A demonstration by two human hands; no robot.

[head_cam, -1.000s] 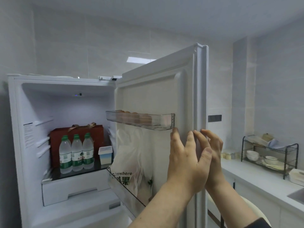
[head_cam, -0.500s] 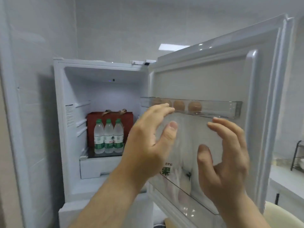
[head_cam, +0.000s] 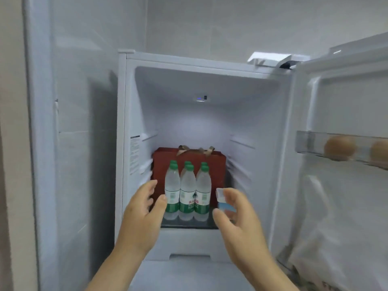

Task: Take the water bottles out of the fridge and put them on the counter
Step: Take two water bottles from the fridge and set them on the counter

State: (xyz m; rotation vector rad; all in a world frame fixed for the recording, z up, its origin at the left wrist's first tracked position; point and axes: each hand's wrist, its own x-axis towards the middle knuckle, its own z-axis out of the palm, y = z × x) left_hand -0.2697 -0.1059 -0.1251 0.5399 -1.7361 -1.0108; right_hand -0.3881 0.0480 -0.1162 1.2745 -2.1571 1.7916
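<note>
Hands, left hand point(head_cam: 144, 215) and right hand point(head_cam: 237, 217), with fingers open and empty, should close evenly around the water bottles point(head_cam: 187, 194) from both sides.

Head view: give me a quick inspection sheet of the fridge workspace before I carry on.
Surface: dark glass fridge shelf above a white drawer; no counter in view.
Job's things: clear plastic water bottles with green caps and labels, upright, packed together at the shelf front; three in front, more caps behind.
Clutter: dark red box with tan handles behind the bottles; small white-and-blue tub right of them; brown eggs in the door rack; white plastic bag in the door.
Grippers: left hand open beside the bottles; right hand open by the tub; neither is gripping.
Cables: nothing seen.
Surroundings: white tiled wall; fridge door open at right.
</note>
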